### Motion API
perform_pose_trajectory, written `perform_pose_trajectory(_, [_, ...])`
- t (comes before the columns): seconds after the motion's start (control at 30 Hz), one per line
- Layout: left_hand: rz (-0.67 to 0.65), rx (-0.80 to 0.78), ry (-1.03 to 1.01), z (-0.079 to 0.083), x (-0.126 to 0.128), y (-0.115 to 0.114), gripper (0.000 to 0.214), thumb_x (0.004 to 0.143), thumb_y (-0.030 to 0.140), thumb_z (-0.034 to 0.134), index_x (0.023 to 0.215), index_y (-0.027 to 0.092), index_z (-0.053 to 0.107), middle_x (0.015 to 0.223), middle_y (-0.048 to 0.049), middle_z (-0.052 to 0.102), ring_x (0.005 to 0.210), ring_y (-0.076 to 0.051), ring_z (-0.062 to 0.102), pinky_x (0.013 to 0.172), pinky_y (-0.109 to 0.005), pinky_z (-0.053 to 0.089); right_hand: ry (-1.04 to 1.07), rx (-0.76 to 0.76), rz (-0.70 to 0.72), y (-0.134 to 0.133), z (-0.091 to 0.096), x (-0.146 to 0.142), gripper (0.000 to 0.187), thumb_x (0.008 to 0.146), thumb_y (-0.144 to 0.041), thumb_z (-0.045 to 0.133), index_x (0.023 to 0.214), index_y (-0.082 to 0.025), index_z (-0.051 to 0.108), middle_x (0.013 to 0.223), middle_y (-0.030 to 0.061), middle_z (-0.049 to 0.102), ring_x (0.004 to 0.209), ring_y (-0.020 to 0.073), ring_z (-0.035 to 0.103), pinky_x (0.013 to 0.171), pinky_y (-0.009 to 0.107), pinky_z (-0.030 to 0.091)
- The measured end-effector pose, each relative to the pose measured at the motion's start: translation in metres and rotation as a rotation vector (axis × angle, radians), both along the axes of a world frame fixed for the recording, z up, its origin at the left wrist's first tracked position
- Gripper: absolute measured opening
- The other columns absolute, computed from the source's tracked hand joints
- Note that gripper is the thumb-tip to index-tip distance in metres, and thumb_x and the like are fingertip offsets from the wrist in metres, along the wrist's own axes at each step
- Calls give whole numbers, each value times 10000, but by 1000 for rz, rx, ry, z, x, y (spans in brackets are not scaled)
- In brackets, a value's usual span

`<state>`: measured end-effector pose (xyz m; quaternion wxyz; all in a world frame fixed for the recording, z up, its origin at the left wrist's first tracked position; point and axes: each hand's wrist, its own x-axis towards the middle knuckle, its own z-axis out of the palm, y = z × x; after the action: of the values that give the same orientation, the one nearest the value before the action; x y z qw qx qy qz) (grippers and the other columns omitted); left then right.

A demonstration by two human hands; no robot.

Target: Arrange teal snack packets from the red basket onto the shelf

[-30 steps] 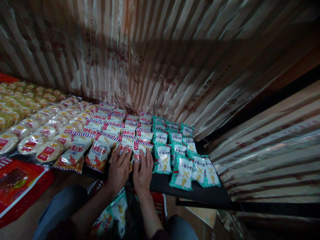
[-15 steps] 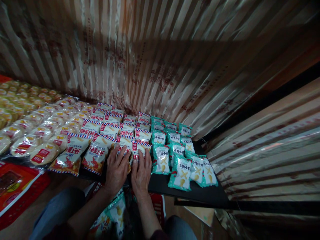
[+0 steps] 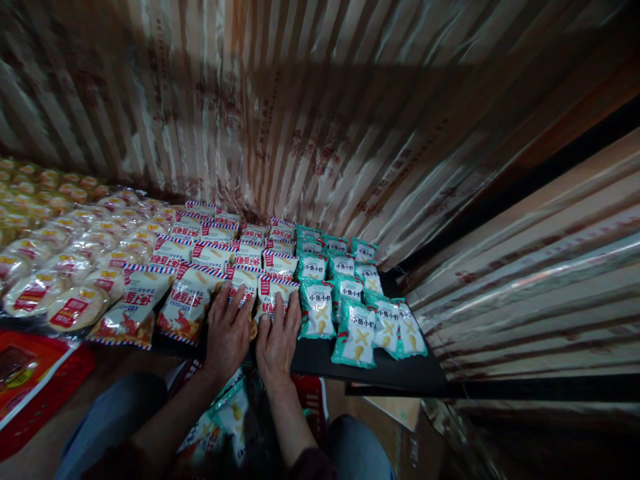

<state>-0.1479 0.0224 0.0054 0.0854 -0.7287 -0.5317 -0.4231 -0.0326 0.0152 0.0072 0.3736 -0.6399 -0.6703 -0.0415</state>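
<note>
My left hand (image 3: 228,333) lies with fingers stretched out over a white snack bag (image 3: 243,278) with red and blue striped edging, in the front row. Beside it, my right hand (image 3: 277,340) rests open on the neighbouring striped snack bag (image 3: 276,288), fingers spread over its lower half. Both bags stay on the black shelf (image 3: 320,363), leaning back, partly hidden by my fingers. To the left of my hands stand two more striped bags of the same kind, and further rows are behind. Green and white snack bags (image 3: 356,333) stand to the right.
Clear-wrapped round crackers (image 3: 75,310) and yellow packs (image 3: 20,207) fill the shelf at left. Below the shelf edge are a red package (image 3: 35,373) and more green snack bags (image 3: 235,413) between my knees. Pleated plastic sheeting (image 3: 310,127) hangs behind; a dark post slants at right.
The view has shifted slightly, so the shelf and its bags appear a little further left and higher. Both hands keep to the same two striped bags.
</note>
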Motion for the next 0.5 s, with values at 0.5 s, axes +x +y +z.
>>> perform_pose_trajectory(0.5, [-136, 6, -7, 6, 17, -13, 362, 890, 91, 397, 1234, 101, 508, 1325, -152, 539, 1388, -278, 274, 1058, -489, 347, 123, -83, 39, -2, -1, 5, 463, 989, -332, 248, 1418, -191, 351, 1531, 149, 214, 1414, 247, 187, 1090, 517, 276])
